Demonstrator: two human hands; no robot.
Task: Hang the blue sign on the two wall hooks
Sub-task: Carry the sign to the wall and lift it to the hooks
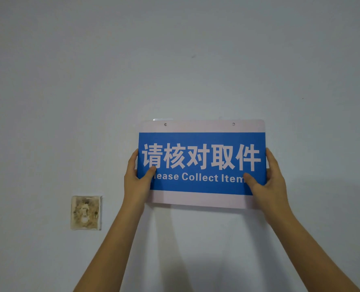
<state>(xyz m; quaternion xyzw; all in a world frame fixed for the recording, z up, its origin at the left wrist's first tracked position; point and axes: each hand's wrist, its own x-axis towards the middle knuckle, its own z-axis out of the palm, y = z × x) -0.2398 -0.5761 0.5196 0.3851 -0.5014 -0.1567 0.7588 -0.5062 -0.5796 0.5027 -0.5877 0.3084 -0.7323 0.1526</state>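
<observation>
Both bare arms reach up, the left hand (136,178) and right hand (268,182) each pinching a side edge of the sign (202,163), thumbs on its blue face. The sign sits flat against the wall (175,60), with two small holes near its top edge. A stained patch (86,212) marks the wall lower left.

Bare wall (196,60) above sign (202,186); stained patch (86,212) lower-left
</observation>
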